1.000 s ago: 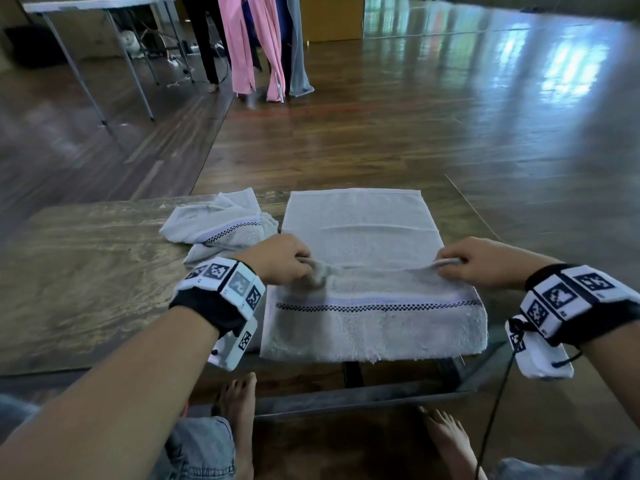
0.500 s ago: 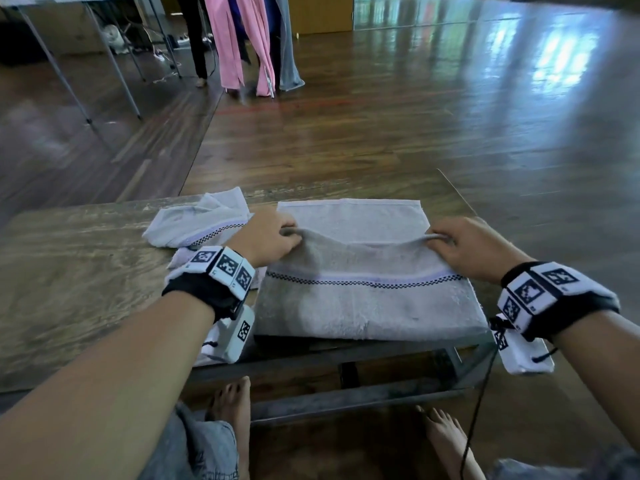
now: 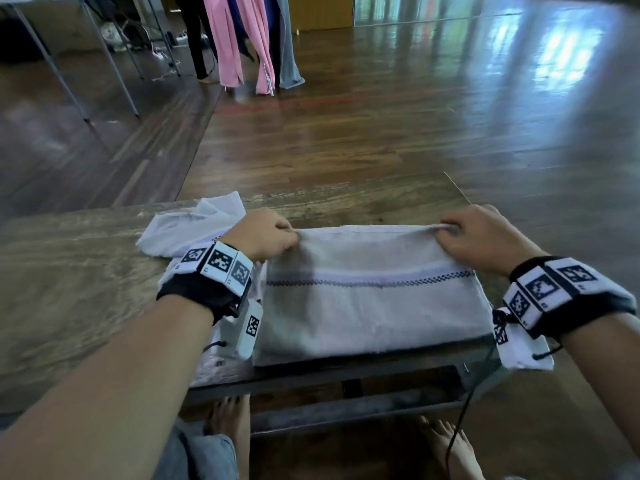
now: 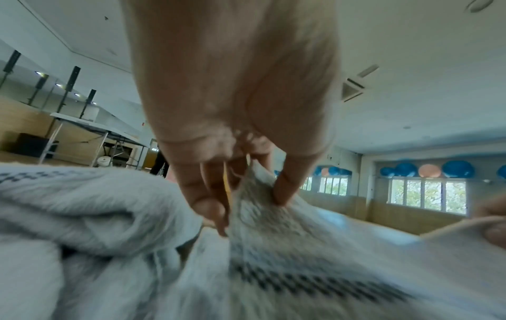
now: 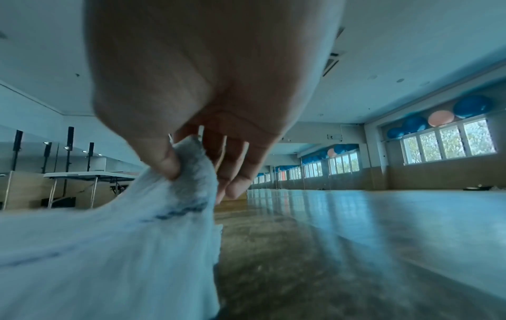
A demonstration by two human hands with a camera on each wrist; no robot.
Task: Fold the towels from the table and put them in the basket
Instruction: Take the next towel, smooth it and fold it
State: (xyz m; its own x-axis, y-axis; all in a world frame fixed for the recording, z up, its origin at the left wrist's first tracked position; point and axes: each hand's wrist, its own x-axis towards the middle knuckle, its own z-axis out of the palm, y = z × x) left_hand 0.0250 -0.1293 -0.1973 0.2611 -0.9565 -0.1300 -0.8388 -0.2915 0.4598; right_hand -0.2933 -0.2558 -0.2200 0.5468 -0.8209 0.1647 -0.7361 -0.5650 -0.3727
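Note:
A pale grey towel with a dark checked stripe lies folded over on the wooden table, its front edge at the table's near edge. My left hand pinches the towel's far left corner. My right hand pinches its far right corner between thumb and fingers. Both corners sit at the far edge of the fold. A second towel, crumpled, lies on the table just left of my left hand. No basket shows in any view.
The table's far edge runs just beyond my hands, with shiny wooden floor past it. Pink and grey cloths hang at the back, beside a folding table. Bare feet stand under the table's near edge.
Both hands have carried the towel's near edge away from me, over the rest of the towel. The fold now covers the far half, and the striped band lies on top.

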